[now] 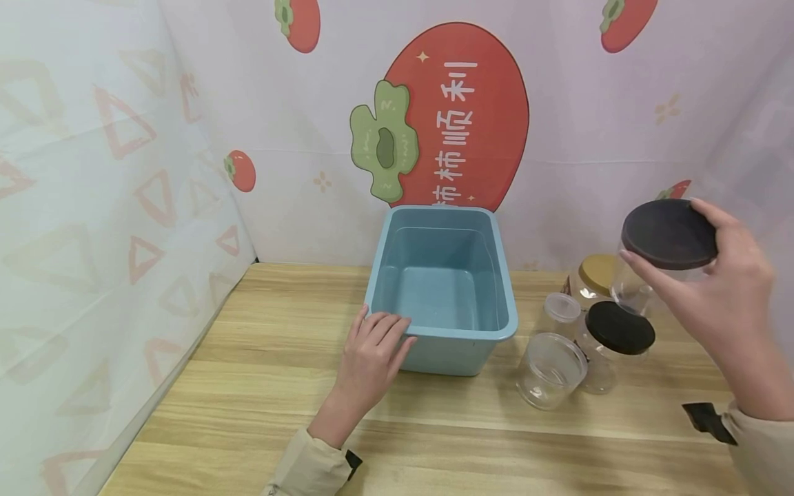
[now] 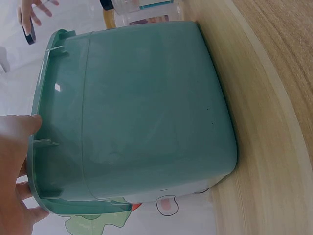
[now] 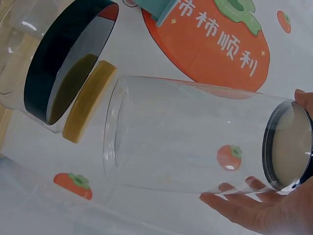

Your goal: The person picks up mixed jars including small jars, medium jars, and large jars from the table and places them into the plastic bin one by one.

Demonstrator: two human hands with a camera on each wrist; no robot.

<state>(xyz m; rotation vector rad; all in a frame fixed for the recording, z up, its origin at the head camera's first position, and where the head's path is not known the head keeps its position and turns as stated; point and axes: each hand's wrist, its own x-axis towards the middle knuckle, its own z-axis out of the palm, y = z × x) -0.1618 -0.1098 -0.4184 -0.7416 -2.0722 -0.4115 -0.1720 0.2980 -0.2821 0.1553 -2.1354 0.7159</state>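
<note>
A clear plastic jar with a black lid (image 1: 670, 234) is held up in the air by my right hand (image 1: 735, 282), whose thumb and fingers grip it around the lid. In the right wrist view the jar's transparent body (image 3: 190, 137) looks empty. My left hand (image 1: 375, 351) holds the near left corner of a blue plastic tub (image 1: 449, 333) by its rim, with the thumb outside the wall in the left wrist view. Nothing lies inside the tub. Below the raised jar stands another clear jar with a black lid (image 1: 620, 328).
Right of the tub, a jar with a yellow lid (image 1: 598, 274), a small jar with a whitish lid (image 1: 561, 307) and a low clear jar (image 1: 551, 372) stand close together on the wooden table (image 1: 260, 358). A printed cloth (image 1: 298, 207) hangs behind.
</note>
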